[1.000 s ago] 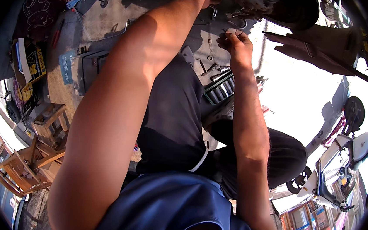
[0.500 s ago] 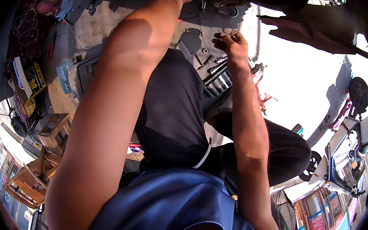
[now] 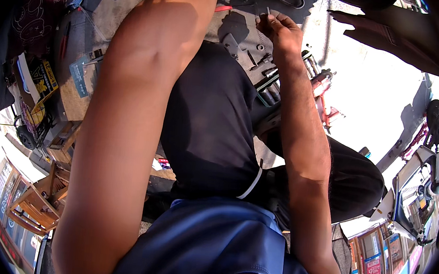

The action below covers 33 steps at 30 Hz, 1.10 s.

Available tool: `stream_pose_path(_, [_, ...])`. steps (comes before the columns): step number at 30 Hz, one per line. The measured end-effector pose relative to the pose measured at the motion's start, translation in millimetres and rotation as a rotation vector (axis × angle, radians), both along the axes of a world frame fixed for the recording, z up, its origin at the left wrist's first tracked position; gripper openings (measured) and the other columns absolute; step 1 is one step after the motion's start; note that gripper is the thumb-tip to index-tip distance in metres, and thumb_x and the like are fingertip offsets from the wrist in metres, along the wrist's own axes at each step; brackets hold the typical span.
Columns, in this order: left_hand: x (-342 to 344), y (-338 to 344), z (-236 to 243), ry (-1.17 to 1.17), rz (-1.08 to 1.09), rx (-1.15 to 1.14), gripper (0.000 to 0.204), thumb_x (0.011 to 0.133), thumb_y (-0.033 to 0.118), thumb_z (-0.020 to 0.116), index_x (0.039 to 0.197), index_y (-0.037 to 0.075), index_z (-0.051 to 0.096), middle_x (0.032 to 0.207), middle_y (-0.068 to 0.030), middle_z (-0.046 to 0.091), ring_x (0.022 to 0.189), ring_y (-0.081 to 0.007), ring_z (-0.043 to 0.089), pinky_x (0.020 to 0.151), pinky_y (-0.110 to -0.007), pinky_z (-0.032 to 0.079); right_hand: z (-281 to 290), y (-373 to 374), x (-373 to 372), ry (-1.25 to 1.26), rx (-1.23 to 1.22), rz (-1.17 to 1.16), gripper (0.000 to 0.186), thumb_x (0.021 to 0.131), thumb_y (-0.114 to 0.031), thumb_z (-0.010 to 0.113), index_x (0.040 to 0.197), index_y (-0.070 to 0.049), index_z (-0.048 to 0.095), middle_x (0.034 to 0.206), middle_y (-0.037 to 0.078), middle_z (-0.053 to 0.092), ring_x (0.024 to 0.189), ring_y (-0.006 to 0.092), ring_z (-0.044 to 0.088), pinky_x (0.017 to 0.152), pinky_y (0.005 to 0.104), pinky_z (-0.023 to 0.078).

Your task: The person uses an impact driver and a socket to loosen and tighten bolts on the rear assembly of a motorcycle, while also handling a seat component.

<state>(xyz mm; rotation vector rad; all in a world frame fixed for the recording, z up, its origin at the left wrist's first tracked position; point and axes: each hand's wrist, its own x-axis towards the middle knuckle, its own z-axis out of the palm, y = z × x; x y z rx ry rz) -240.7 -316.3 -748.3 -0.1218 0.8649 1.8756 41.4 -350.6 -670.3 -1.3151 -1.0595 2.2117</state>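
My R hand point(image 3: 285, 34) pinches a thin pin point(image 3: 267, 10) btwn thumb & fingertips, beyond the sockets point(image 3: 270, 94). Only 1 end's held, so a slack grip could drop it. L hand's out of view; can't tell its state.

The person's bare right hand point(image 3: 283, 32) pinches a small, thin, greyish rod point(image 3: 267, 10); the bare left arm point(image 3: 120, 107) runs past the upper edge, the left hand out of view. Beside the right forearm point(image 3: 309, 118), shiny cylindrical metal sockets point(image 3: 271, 94) lie in a dark, green-edged tray point(image 3: 262, 100). A brown wooden chair point(image 3: 33, 207) stands far left.
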Motion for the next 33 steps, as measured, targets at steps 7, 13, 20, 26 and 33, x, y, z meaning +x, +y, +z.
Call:
stream_pose_path(7, [9,2,10,0.337,-0.189,-0.121,0.025,0.101,0.019,0.047,0.105,0.004,0.065,0.102,-0.0131,0.071,0.087,-0.0274,0.070,0.070,-0.040,0.059,2,39,-97,0.378,0.125,-0.010,0.014,0.086,-0.003,0.067,0.100,-0.001,0.069,0.089,0.007,0.067,0.078,0.0180,0.062,0.069,0.0336,0.051])
stream_pose_path(13, [34,7,44,0.283,-0.208,-0.263,0.025,0.099,0.021,0.048,0.105,0.006,0.067,0.096,-0.0133,0.071,0.083,-0.0252,0.069,0.069,-0.040,0.057,-23,72,-131,0.015,0.387,-0.133,0.026,0.080,-0.005,0.068,0.106,-0.004,0.069,0.097,0.007,0.068,0.090,0.0230,0.064,0.080,0.0377,0.053])
stream_pose_path(20, [28,6,42,0.359,-0.216,-0.250,0.023,0.098,0.020,0.050,0.104,0.007,0.068,0.095,-0.0121,0.070,0.081,-0.0239,0.068,0.065,-0.039,0.055,-69,93,-147,-0.434,0.802,-0.014,0.035,0.088,-0.015,0.061,0.121,-0.004,0.066,0.116,0.010,0.068,0.104,0.0245,0.064,0.091,0.0370,0.052])
stream_pose_path(26, [30,9,46,0.385,-0.208,-0.243,0.022,0.097,0.019,0.052,0.104,0.007,0.068,0.095,-0.0115,0.070,0.081,-0.0234,0.068,0.067,-0.038,0.055,-107,105,-152,-0.399,1.018,0.145,0.034,0.095,-0.014,0.050,0.124,-0.006,0.066,0.120,0.011,0.068,0.108,0.0246,0.065,0.096,0.0346,0.052])
stream_pose_path(33, [29,5,45,0.417,-0.196,-0.255,0.021,0.095,0.018,0.054,0.105,0.007,0.068,0.096,-0.0107,0.070,0.082,-0.0227,0.067,0.069,-0.038,0.056,-108,90,-171,0.166,0.393,-0.288,0.021,0.083,0.001,0.059,0.101,0.000,0.070,0.099,0.012,0.071,0.091,0.0230,0.067,0.080,0.0346,0.056])
